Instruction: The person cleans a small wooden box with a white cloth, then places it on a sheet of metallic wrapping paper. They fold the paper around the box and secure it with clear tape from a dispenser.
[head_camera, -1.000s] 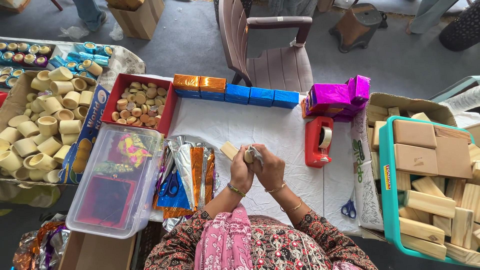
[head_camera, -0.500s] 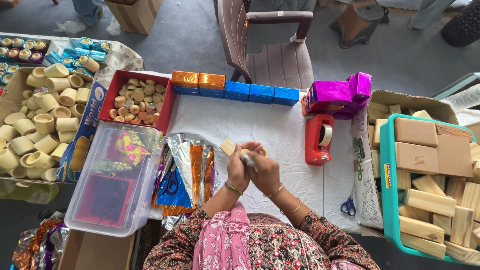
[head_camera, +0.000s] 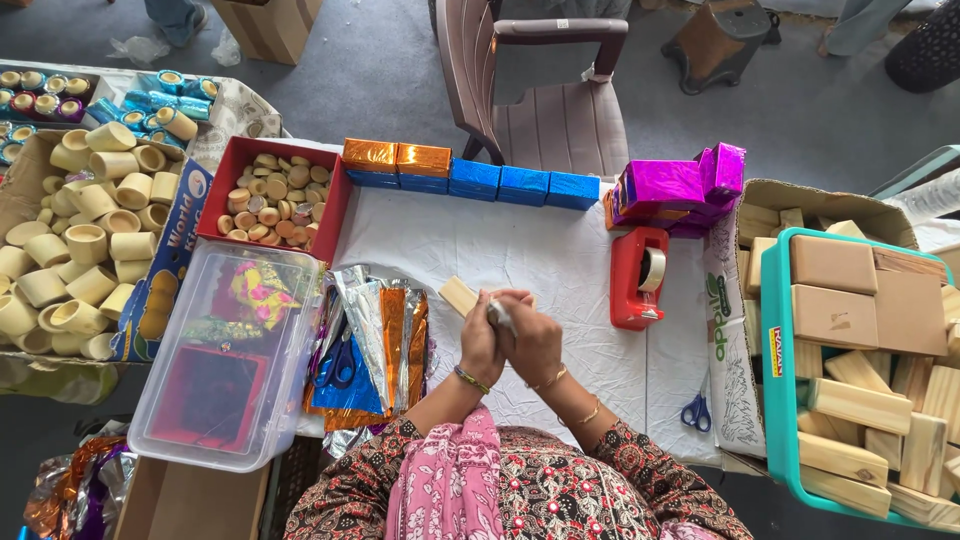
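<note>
Both hands meet near the middle of the table's near edge. The left hand and right hand are clamped together on a pale wooden block, which projects up-left from the fingers. A stack of foil sheets lies just left; a red tape dispenser stands right.
</note>
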